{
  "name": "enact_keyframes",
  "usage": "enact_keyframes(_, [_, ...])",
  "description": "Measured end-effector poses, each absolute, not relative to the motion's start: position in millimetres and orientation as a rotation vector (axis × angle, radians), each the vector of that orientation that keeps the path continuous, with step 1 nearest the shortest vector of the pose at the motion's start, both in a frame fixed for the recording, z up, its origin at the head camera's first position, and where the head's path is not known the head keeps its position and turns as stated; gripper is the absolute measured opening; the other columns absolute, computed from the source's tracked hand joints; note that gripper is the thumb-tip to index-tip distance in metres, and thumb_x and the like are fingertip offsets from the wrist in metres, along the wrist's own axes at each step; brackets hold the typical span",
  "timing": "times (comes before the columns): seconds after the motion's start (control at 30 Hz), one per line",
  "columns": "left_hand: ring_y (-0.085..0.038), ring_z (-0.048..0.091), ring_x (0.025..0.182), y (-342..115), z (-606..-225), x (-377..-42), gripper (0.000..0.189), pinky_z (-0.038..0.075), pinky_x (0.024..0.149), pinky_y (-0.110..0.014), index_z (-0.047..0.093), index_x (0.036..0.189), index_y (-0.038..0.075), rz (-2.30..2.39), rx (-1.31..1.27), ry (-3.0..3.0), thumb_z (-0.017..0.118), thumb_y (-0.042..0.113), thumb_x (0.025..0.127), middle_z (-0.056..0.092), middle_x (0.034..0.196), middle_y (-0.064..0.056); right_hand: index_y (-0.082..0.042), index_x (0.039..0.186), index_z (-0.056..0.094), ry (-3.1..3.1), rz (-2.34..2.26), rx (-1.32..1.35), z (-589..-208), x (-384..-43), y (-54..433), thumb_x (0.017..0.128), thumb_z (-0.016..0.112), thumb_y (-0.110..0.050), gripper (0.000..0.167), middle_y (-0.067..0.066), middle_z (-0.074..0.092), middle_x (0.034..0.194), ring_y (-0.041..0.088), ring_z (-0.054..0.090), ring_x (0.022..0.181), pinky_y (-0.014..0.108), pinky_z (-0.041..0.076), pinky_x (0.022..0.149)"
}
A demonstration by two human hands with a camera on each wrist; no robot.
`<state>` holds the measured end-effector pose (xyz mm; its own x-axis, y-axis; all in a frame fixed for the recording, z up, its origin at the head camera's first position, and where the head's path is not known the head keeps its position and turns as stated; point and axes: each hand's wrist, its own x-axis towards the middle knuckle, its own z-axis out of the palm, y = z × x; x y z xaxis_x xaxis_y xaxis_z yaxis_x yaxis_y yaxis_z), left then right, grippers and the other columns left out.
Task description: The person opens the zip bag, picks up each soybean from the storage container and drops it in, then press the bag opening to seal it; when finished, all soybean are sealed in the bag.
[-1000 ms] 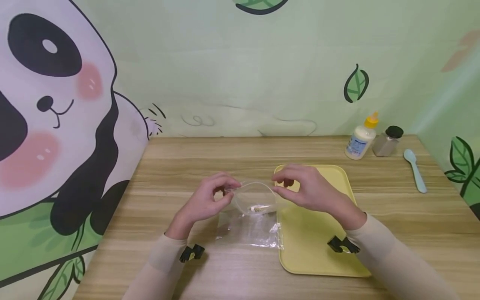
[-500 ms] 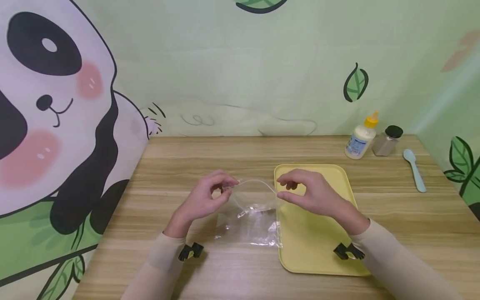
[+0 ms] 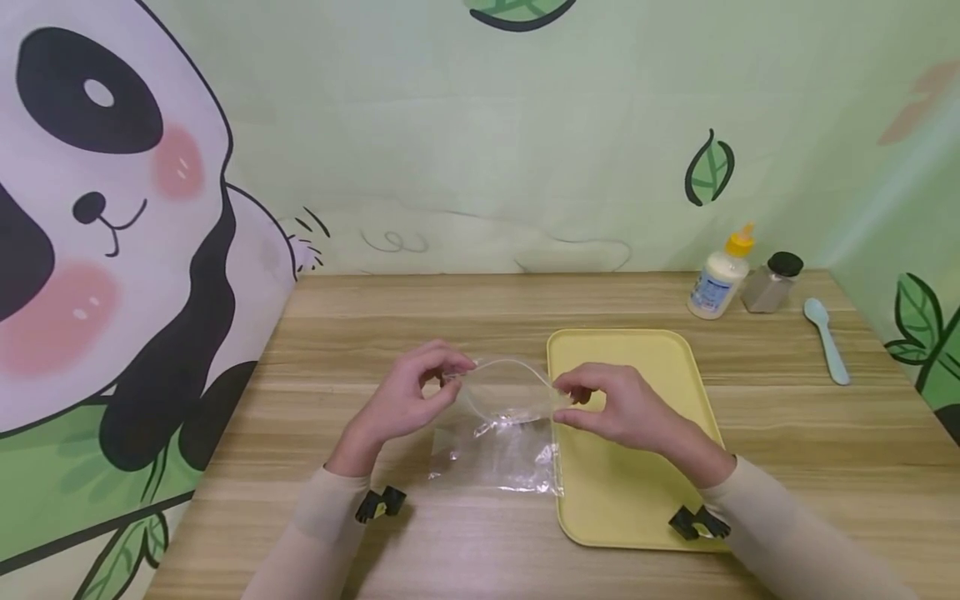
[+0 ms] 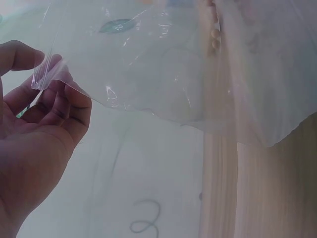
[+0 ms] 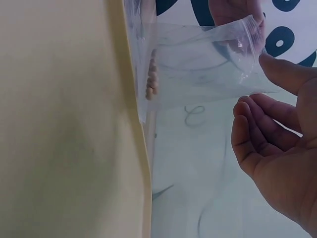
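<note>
A clear plastic zip bag [image 3: 498,454] stands between my two hands, its mouth spread into a loop. Several small beige, bean-like pieces [image 5: 152,79] lie at its bottom; their exact kind is unclear. My left hand [image 3: 408,396] pinches the left corner of the bag's mouth between thumb and fingers, as the left wrist view also shows for the bag [image 4: 143,64]. My right hand [image 3: 618,404] is at the opposite corner. Its thumb touches or nearly touches the bag's edge, with a gap between thumb and bent fingers [image 5: 242,126].
A yellow tray [image 3: 630,500] lies under my right hand, beside the bag. Toward the back right of the wooden table [image 3: 420,308] stand a white glue-type bottle [image 3: 718,282] with a yellow cap and a black-lidded jar [image 3: 769,285]. A light blue spoon [image 3: 828,343] lies near them.
My right hand has moved slightly right and down, its thumb and fingers now around the bag's right corner. The left hand keeps its grip, and the bag's mouth has spread a little wider.
</note>
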<state>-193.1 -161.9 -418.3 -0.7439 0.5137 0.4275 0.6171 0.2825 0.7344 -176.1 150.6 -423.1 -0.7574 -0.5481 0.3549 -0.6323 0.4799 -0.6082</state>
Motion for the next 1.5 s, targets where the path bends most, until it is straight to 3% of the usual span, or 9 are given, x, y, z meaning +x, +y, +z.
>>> enact_keyframes(0.3, [-0.018,0.060,0.085,-161,-419,-195,0.028,0.055,0.075,-0.025,0.067,0.108,-0.001,-1.474,-1.083,-2.412,0.061,-0.006,0.082,0.066,0.099,-0.012,-0.016,0.092,0.073,-2.495,1.123,1.018,-434,-176,150,0.083,0.076,-0.014,0.009,-0.013,0.065,0.078,-0.001,0.057,0.071,0.028,0.054,0.063])
enact_keyframes(0.5, [-0.019,0.060,0.084,-162,-418,-195,0.027,0.056,0.074,-0.025,0.066,0.108,-0.002,-1.479,-1.099,-2.393,0.061,-0.006,0.082,0.066,0.099,-0.013,-0.018,0.089,0.073,-2.458,1.125,0.992,-435,-177,153,0.082,0.076,-0.012,0.010,-0.015,0.063,0.075,0.000,0.055,0.069,0.020,0.050,0.062])
enact_keyframes(0.73, [-0.020,0.060,0.085,-161,-419,-195,0.029,0.055,0.075,-0.025,0.068,0.108,0.002,-1.471,-1.081,-2.404,0.063,-0.008,0.081,0.066,0.100,-0.010,-0.017,0.088,0.074,-2.437,1.129,0.982,-433,-178,154,0.082,0.076,-0.010,0.009,-0.014,0.064,0.075,0.000,0.055,0.069,0.024,0.051,0.060])
enact_keyframes(0.9, [-0.021,0.059,0.081,-159,-410,-191,0.027,0.054,0.071,-0.024,0.066,0.105,-0.006,-1.445,-1.079,-2.393,0.062,-0.012,0.079,0.065,0.096,-0.014,-0.014,0.087,0.074,-2.407,1.124,0.982,-429,-179,155,0.083,0.076,-0.013,0.004,-0.014,0.065,0.075,0.000,0.056,0.069,0.024,0.051,0.060])
enact_keyframes(1.13, [-0.022,0.058,0.080,-152,-381,-182,0.023,0.053,0.071,-0.023,0.064,0.101,-0.012,-1.441,-1.147,-2.339,0.059,-0.014,0.078,0.064,0.092,-0.022,-0.016,0.087,0.074,-2.365,1.098,0.980,-419,-183,160,0.080,0.077,-0.006,0.012,-0.013,0.065,0.074,0.001,0.056,0.068,0.026,0.052,0.062])
enact_keyframes(1.5, [-0.015,0.057,0.083,-157,-395,-203,0.022,0.054,0.074,-0.023,0.067,0.104,-0.005,-1.458,-1.128,-2.363,0.062,-0.009,0.084,0.065,0.095,-0.017,-0.012,0.086,0.073,-2.281,1.125,0.986,-400,-190,166,0.085,0.073,-0.008,0.004,-0.010,0.065,0.073,0.003,0.056,0.066,0.013,0.044,0.064])
